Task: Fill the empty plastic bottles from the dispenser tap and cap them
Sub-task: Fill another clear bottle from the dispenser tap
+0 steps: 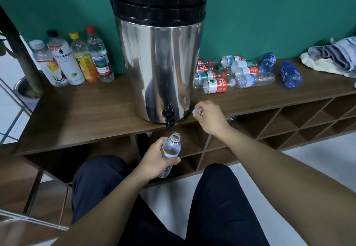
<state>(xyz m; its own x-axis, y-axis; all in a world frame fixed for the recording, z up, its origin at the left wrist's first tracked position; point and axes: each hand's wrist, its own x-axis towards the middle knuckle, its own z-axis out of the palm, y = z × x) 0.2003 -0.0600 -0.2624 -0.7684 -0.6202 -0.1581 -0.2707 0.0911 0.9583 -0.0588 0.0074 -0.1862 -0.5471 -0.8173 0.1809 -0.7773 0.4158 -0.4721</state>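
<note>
Here our left hand [154,161] grips the open bottle [170,149] under the tap [169,118] at centre frame; our right hand [209,116] pinches its cap [196,112].

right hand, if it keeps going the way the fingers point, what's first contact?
Probably the dispenser. The right hand, pinching a cap, points left and slightly away toward the steel wall just right of the tap. Depth is unclear; it might pass just in front and meet the tap.
</note>
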